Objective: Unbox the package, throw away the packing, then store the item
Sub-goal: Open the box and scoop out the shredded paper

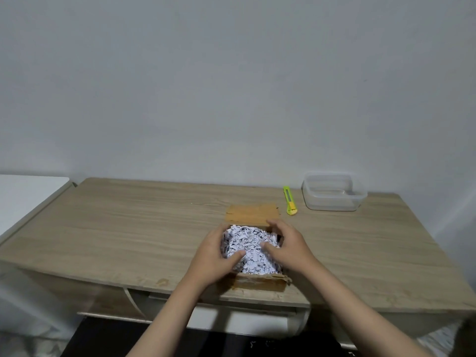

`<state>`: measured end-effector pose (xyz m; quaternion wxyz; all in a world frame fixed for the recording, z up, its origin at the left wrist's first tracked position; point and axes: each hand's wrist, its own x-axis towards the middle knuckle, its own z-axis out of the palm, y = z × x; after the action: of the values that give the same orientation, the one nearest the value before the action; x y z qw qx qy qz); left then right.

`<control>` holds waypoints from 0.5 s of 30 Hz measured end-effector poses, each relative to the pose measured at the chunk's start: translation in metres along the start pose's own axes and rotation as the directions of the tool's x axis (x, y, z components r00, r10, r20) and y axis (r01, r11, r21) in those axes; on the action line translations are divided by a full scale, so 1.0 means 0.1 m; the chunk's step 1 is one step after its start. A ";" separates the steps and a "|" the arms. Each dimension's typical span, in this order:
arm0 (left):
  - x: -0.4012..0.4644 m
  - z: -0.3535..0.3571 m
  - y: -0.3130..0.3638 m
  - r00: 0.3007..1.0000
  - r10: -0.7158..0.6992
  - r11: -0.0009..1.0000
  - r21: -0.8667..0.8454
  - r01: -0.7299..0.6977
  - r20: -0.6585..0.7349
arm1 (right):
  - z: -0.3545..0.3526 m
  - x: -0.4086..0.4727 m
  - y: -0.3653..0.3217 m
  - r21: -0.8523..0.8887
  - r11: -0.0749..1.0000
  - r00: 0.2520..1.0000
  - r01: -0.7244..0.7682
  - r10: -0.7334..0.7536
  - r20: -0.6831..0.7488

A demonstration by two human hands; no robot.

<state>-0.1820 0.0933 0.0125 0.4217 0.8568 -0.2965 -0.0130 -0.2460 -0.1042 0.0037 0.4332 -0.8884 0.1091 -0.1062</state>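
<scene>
An open cardboard box (260, 283) sits near the front edge of the wooden desk, its far flap (252, 213) folded back flat. White shredded paper packing (251, 244) fills it to the top and hides any item inside. My left hand (215, 256) cups the packing from the left, thumb pressed into it. My right hand (287, 243) cups it from the right, fingers curled over the far edge of the pile. Both hands are closed around the wad of paper.
A yellow-green utility knife (289, 200) lies behind the box to the right. Beside it, at the back right, stands an empty clear plastic container (333, 191). The wooden desk (128, 222) meets a wall; a white surface (23, 194) adjoins on the left.
</scene>
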 end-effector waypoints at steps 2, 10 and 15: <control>0.15 0.07 -0.02 0.991 0.013 0.999 0.035 -0.018 0.134 | 0.05 0.00 0.00 -0.090 0.996 0.994 -0.028 0.037 0.104; 0.52 0.17 -0.12 0.852 -0.178 0.954 0.299 0.027 0.492 | 0.15 0.17 0.04 -0.248 0.965 0.951 -0.081 0.150 0.271; 0.67 0.16 -0.12 0.780 -0.241 0.896 0.441 -0.050 0.578 | 0.16 0.28 0.01 -0.329 0.937 0.903 -0.115 0.237 0.359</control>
<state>-0.1251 0.0523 0.0087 0.0989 0.8903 -0.3684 -0.2489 -0.2151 -0.1006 -0.0040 0.3140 -0.9331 0.1156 0.1320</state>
